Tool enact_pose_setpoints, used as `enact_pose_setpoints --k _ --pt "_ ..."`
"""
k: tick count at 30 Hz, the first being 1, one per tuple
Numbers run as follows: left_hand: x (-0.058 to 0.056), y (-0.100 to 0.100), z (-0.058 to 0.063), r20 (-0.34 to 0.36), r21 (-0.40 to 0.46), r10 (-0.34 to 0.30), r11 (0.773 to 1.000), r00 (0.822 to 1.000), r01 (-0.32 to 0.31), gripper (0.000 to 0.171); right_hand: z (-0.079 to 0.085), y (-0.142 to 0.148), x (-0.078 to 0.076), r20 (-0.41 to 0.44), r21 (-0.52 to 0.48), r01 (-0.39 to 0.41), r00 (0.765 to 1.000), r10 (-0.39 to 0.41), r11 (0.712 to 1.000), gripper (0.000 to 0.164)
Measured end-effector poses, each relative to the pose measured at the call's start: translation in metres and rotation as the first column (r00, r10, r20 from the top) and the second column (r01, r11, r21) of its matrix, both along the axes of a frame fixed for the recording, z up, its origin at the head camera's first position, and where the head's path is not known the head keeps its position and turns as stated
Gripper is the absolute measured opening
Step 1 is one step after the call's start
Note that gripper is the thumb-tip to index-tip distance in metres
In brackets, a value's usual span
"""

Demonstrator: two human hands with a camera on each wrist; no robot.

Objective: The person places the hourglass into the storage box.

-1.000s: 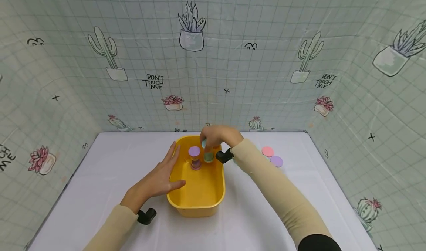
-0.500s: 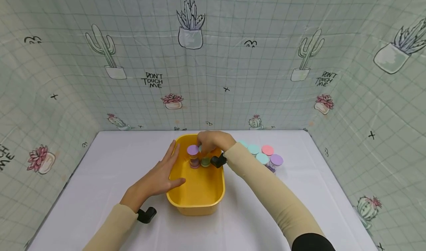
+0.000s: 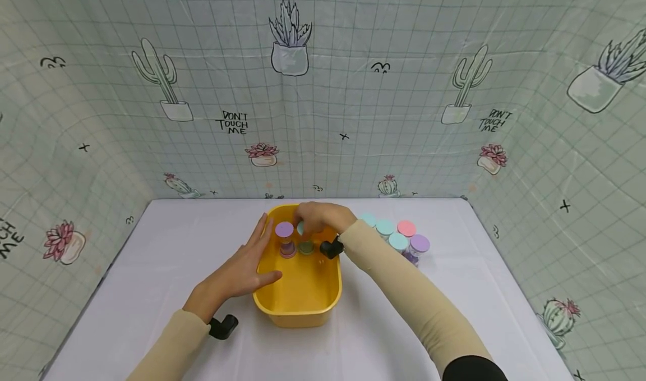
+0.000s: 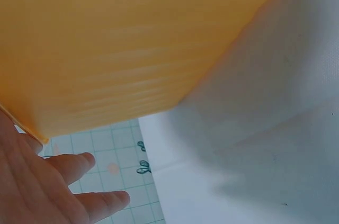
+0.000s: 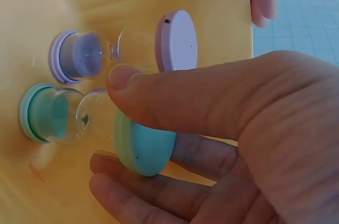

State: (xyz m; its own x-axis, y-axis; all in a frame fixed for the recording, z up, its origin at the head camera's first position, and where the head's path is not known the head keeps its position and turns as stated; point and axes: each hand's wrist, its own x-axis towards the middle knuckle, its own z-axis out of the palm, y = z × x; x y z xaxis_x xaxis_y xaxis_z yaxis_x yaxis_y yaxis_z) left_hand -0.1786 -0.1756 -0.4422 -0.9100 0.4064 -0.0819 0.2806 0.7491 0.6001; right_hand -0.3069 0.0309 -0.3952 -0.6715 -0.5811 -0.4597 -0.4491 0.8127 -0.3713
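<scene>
A yellow plastic bin (image 3: 298, 291) stands on the table. My left hand (image 3: 244, 269) lies along its left rim with fingers spread, the thumb reaching over the edge; in the left wrist view its fingertips (image 4: 108, 203) are straight. Inside, at the far end, my right hand (image 3: 323, 218) pinches a mint-green sand timer (image 5: 151, 147) between thumb and fingers. It is upright, its lower cap (image 5: 34, 115) at the bin floor. Close by on its left stands a purple sand timer (image 3: 284, 230), also upright, with purple sand in its lower bulb.
Several more sand timers with mint, pink and purple caps (image 3: 398, 242) stand clustered on the white table (image 3: 192, 229) right of the bin, partly behind my right forearm. A grid-patterned cloth (image 3: 343, 100) with cactus drawings surrounds the table's back and sides.
My right hand has moved left and lower into the bin with the green sand timer. The purple sand timer has shifted left. My left hand has stayed on the rim.
</scene>
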Motion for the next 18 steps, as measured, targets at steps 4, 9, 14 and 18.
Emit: enact_pose_setpoints --k 4,9,14,18 --pt "0.000 0.001 0.000 0.000 0.004 -0.001 1.000 1.000 0.001 0.109 0.001 0.002 0.000 -0.001 -0.015 -0.009 1.000 0.009 1.000 0.031" --pt "0.000 0.001 -0.001 0.000 0.002 -0.006 1.000 1.000 0.006 0.109 0.011 0.009 0.000 -0.025 -0.040 -0.042 0.999 0.041 0.998 0.035" --pt "0.001 0.001 0.000 -0.004 0.006 -0.003 1.000 1.000 0.003 0.110 0.033 0.021 -0.006 -0.095 -0.141 -0.100 0.992 0.087 0.985 0.033" --pt "0.001 0.001 0.001 0.001 0.005 0.005 1.000 1.000 -0.005 0.110 0.047 0.040 -0.011 -0.199 -0.259 -0.140 0.976 0.089 0.956 0.028"
